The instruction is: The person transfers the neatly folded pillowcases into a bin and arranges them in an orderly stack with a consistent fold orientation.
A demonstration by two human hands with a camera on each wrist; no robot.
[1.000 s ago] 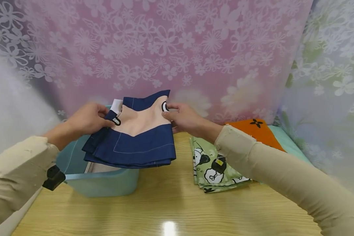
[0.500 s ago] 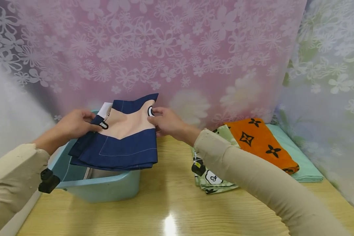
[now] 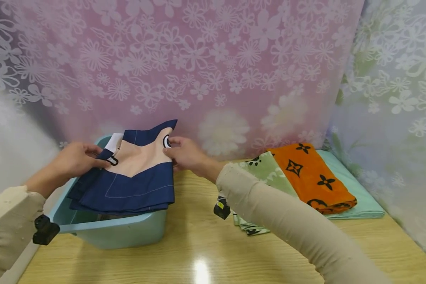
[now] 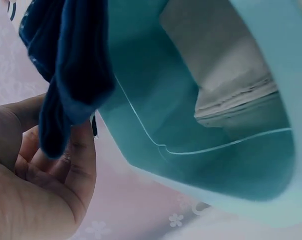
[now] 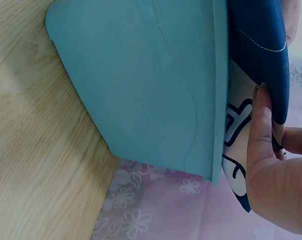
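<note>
1. The left hand (image 3: 72, 159) gripped the left side of a navy-and-peach cloth (image 3: 127, 193), pinching a fold between thumb and fingers
2. The right hand (image 3: 188, 156) pinched the same cloth at its right side, by a printed black-and-white mark
3. The cloth hung layered between both hands, above a light blue tub (image 3: 127, 232); whether it touched the rim could not be told
4. That tub stood by the far left corner of the tabletop (image 3: 241, 260), and a folded greyish cloth (image 4: 220, 55) lay inside (the left wrist view showed it best)
5. Towards the right edge of the tabletop lay a patterned green cloth (image 3: 266, 169), partly hidden by the right sleeve (image 3: 269, 207)
6. Beside it was an orange cloth (image 3: 309, 177) with black motifs, covering part of a mint cloth (image 3: 351, 189) nearest that edge
7. A pink floral curtain (image 3: 227, 59) hung behind the far edge
</note>
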